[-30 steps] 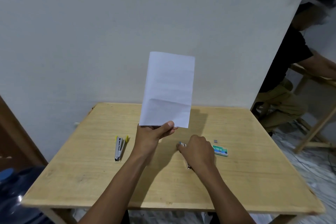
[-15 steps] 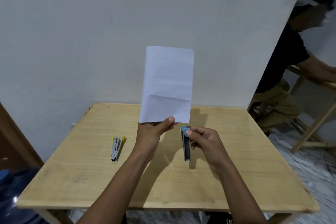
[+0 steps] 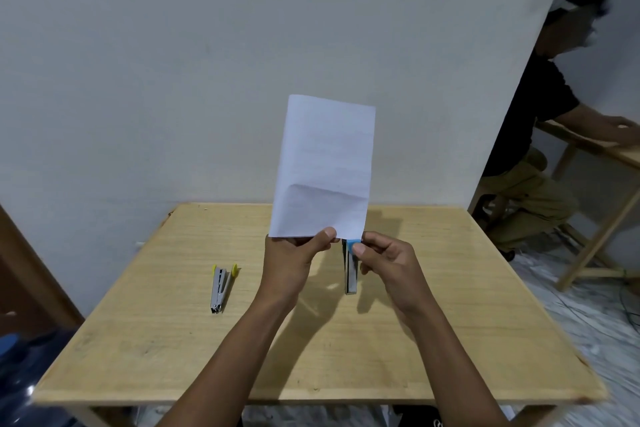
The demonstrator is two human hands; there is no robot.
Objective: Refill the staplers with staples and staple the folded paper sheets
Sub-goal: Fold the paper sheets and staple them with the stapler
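A plain, matte pale wall (image 3: 173,62) backs a square table (image 3: 450,322) of light, grained wood. To the right, past the wall's edge, a seated person (image 3: 533,121) in a black shirt leans on another wooden table. Above the near table, a white rectangular folded paper sheet (image 3: 325,166), creased across its lower third, stands upright, its bottom edge pinched by the left hand (image 3: 291,260). The right hand (image 3: 388,263) grips a slim metal blue-tipped stapler (image 3: 349,274), held vertically at the sheet's lower right corner and partly hidden by the fingers. A yellow-tipped stapler (image 3: 220,288) lies hinged open on the table, well to the left.
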